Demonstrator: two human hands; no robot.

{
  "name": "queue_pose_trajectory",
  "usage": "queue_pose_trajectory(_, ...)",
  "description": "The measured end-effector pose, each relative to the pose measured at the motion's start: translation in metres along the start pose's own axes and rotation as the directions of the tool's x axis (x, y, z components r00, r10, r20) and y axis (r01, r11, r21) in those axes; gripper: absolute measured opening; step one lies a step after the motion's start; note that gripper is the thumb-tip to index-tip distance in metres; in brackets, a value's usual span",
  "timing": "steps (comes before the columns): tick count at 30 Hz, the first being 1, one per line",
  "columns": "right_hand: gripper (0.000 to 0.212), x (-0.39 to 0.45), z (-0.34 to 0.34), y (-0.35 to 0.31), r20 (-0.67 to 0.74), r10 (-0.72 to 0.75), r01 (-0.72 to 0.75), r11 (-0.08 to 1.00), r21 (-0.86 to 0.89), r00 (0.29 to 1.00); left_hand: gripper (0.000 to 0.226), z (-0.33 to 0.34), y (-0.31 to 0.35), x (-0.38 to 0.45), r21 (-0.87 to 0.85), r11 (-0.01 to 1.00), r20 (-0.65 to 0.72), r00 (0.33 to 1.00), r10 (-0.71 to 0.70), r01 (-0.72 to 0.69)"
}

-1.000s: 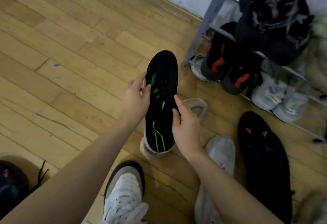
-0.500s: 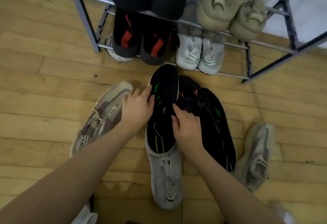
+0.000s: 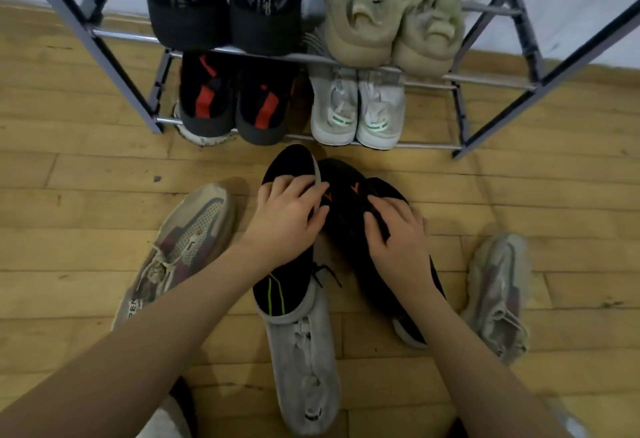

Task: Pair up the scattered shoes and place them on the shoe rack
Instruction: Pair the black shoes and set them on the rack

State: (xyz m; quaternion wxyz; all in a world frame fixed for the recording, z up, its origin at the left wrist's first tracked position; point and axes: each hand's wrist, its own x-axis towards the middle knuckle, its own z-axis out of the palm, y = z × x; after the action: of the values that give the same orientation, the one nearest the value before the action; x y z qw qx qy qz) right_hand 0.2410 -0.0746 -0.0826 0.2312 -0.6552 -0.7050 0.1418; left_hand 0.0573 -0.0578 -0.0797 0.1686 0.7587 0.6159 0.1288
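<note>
Left hand [image 3: 287,219] grips green-striped black shoe [image 3: 277,285]; right hand [image 3: 398,233] clamps its probable mate [image 3: 349,202], just right of it on the floor. Risk: mismatch, since that one's orange marks differ. Rack [image 3: 485,79] ahead of hands: four pairs, free space at the right.

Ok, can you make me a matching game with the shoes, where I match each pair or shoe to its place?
Things:
1. beige puffy pair
2. black pair with red patches
3. black shoe with green lines
4. grey shoe with purple patches

Places:
A. floor, left of the hands
B. upper shelf, right side
C. under the left hand
D. lower shelf, left side

Pairs: 1-B, 2-D, 3-C, 4-A
</note>
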Motion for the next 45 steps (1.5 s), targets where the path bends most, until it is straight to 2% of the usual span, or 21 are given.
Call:
queue_pose_trajectory(2,0.030,0.010,-0.009,0.017,0.006,0.082,-0.082,0.996,0.021,0.997,0.044,0.008,0.018,0.015,0.002,0.998,0.047,0.997,0.064,-0.065)
queue_pose_trajectory(6,0.030,0.025,-0.022,0.054,0.040,0.153,-0.156,0.984,0.090,0.987,0.045,0.031,0.050,0.042,-0.003,0.992,0.110,0.986,0.126,-0.126)
queue_pose_trajectory(10,0.038,0.017,-0.015,0.086,0.121,0.286,-0.289,0.957,0.006,0.951,0.044,0.052,0.066,0.072,0.026,0.989,0.160,0.978,0.137,-0.143)
queue_pose_trajectory(14,0.041,0.001,0.002,0.092,0.169,0.285,-0.284,0.958,-0.026,0.944,0.046,0.068,0.062,0.098,0.140,0.981,0.307,0.948,0.088,-0.137)
queue_pose_trajectory(20,0.037,0.003,0.008,0.095,0.056,0.275,-0.277,0.960,0.037,0.960,0.049,0.076,0.056,0.107,0.232,0.961,0.320,0.945,0.073,-0.152)
queue_pose_trajectory(23,0.036,-0.001,0.004,0.094,0.016,0.233,-0.233,0.965,0.117,0.972,0.047,0.072,0.055,0.105,0.219,0.959,0.256,0.959,0.124,-0.183)
queue_pose_trajectory(26,0.036,-0.005,-0.004,0.092,-0.045,0.190,-0.180,0.969,0.168,0.981,0.038,0.065,0.058,0.099,0.125,0.968,0.137,0.971,0.198,-0.216)
queue_pose_trajectory(30,0.039,-0.004,-0.024,0.087,-0.162,0.111,-0.092,0.989,0.119,0.981,0.036,0.050,0.073,0.100,-0.097,0.970,-0.001,0.974,0.226,-0.225)
queue_pose_trajectory(32,0.041,-0.001,-0.037,0.084,-0.221,0.080,-0.059,0.993,0.100,0.972,0.033,0.037,0.086,0.103,-0.214,0.935,-0.107,0.959,0.263,-0.281)
queue_pose_trajectory(34,0.040,0.005,-0.053,0.079,-0.280,0.043,-0.023,0.997,0.074,0.959,0.029,0.022,0.099,0.107,-0.274,0.900,-0.240,0.930,0.277,-0.339)
queue_pose_trajectory(37,0.038,0.016,-0.078,0.073,-0.360,-0.028,0.034,0.999,0.010,0.933,0.024,-0.002,0.112,0.111,-0.322,0.885,-0.345,0.912,0.220,-0.335)
queue_pose_trajectory(41,0.038,0.028,-0.091,0.051,-0.306,-0.075,0.094,0.994,0.048,0.949,0.022,-0.029,0.106,0.102,-0.301,0.904,-0.427,0.890,0.158,-0.305)
queue_pose_trajectory(45,0.035,0.025,-0.071,0.021,-0.224,-0.151,0.180,0.977,0.116,0.963,0.025,-0.044,0.071,0.080,-0.249,0.944,-0.406,0.908,0.103,-0.218)
